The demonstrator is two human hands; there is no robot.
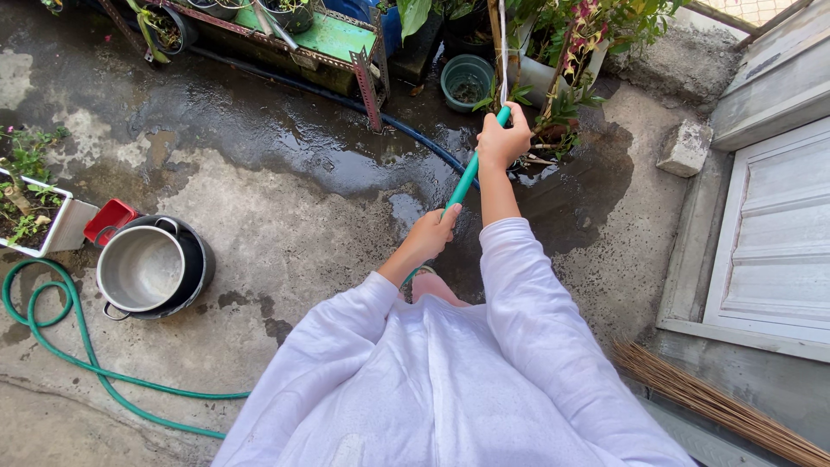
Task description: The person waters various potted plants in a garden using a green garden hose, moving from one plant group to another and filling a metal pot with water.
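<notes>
Wet concrete yard (285,216), two hands, left hand (430,233), right hand (502,138), one green hose (467,177)

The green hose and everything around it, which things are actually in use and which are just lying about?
In use:
- green hose, gripped by the left hand and right hand
- potted plants at its far end
- wet concrete floor

Lying about:
- metal pot
- red scoop
- broom
- concrete block
- teal pot

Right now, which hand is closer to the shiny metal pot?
Left. The left hand grips the green hose low down, nearer the metal pot. The right hand holds the hose higher, by the plants.
</notes>
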